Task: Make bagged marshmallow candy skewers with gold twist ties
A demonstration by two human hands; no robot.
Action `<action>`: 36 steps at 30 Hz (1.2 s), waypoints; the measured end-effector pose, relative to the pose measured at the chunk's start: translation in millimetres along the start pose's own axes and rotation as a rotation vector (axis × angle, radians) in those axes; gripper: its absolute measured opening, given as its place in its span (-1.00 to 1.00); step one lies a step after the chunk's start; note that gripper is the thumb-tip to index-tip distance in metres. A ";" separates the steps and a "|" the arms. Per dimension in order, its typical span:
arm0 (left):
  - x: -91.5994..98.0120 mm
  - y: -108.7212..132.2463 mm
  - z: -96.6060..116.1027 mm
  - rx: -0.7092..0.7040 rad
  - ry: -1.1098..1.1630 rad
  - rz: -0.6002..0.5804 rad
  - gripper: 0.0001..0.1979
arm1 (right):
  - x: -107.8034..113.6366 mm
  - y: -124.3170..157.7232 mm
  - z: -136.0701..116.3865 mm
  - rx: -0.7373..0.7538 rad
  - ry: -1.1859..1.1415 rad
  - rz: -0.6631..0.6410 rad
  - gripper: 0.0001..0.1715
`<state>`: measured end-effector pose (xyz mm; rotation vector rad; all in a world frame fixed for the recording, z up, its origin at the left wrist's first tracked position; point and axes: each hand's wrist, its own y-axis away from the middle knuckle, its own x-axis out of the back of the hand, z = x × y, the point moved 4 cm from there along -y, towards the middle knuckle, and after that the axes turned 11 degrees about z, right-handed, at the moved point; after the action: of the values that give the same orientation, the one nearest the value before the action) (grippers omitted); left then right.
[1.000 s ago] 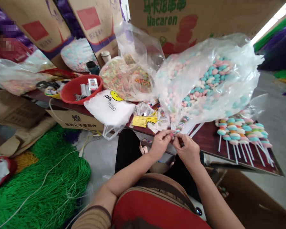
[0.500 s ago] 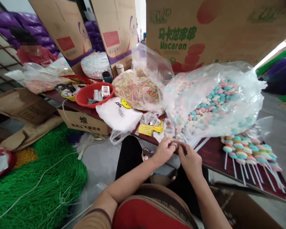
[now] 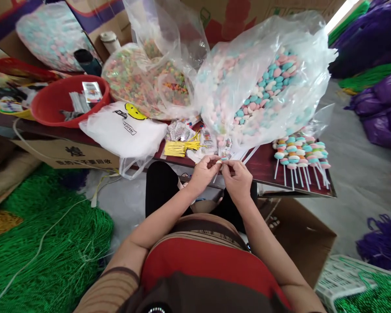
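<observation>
My left hand point(image 3: 204, 173) and my right hand point(image 3: 237, 177) meet at the front edge of a dark red table point(image 3: 263, 167). Both pinch a small candy skewer point(image 3: 224, 157) in a clear wrapper, held between the fingertips of the two hands. A big clear bag of pastel pink, blue and white candies point(image 3: 260, 87) lies on the table just behind the hands. Finished candy skewers on white sticks point(image 3: 299, 152) lie in a row to the right. A bundle of yellow twist ties point(image 3: 179, 148) lies just left of the hands.
A white smiley-face bag point(image 3: 124, 130), a red basin point(image 3: 65, 102) and a bag of multicoloured candies point(image 3: 143, 82) sit at the left. Green netting point(image 3: 45, 243) covers the floor at the left. An open cardboard box point(image 3: 299, 234) stands under the table, purple bags point(image 3: 381, 104) at the right.
The camera has tilted down and turned right, so the cardboard boxes at the back have left the view. My hands stay together on the small skewer at the table's edge.
</observation>
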<state>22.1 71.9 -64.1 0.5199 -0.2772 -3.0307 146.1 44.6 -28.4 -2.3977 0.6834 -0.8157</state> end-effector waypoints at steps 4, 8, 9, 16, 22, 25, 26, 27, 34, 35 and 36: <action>2.4 -0.5 7.8 -0.145 -0.208 0.055 -0.80 | -0.3 5.7 -0.6 0.109 -0.024 0.021 -0.81; 1.1 0.5 10.5 -0.146 -0.228 0.131 -0.87 | -0.7 9.0 8.7 -0.097 -0.098 0.006 -0.85; -0.1 1.2 9.6 -0.087 -0.146 0.116 -0.85 | -1.4 9.9 13.1 -0.218 -0.147 0.003 -0.84; -6.2 8.0 8.0 0.255 0.240 0.005 -0.59 | -11.9 18.5 27.4 -0.752 -0.565 0.052 -0.74; -7.0 3.3 3.8 0.283 0.127 -0.058 -0.55 | -7.3 20.1 24.6 -0.701 -0.543 -0.030 -0.81; -6.9 0.4 3.4 0.239 0.075 -0.053 -0.55 | -3.2 18.7 24.2 -0.670 -0.485 -0.092 -0.83; -7.3 -0.2 4.1 0.218 0.064 -0.051 -0.56 | -2.3 18.4 24.4 -0.655 -0.456 -0.115 -0.83; -7.8 -0.6 5.2 0.193 0.059 -0.045 -0.58 | -1.8 18.4 24.6 -0.635 -0.424 -0.137 -0.82; -11.8 -2.2 5.3 0.094 -0.004 -0.027 -0.71 | 2.2 16.5 20.3 -0.549 -0.326 -0.157 -0.75; -12.0 -2.6 4.3 0.075 -0.016 -0.029 -0.71 | 3.6 15.2 19.5 -0.540 -0.303 -0.152 -0.74; -12.0 -2.9 3.5 0.052 -0.029 -0.028 -0.71 | 5.3 13.6 18.8 -0.524 -0.262 -0.146 -0.75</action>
<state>32.2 76.3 -57.4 0.4869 -0.3534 -3.0677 158.2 37.1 -47.4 -2.9841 0.6838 -0.3910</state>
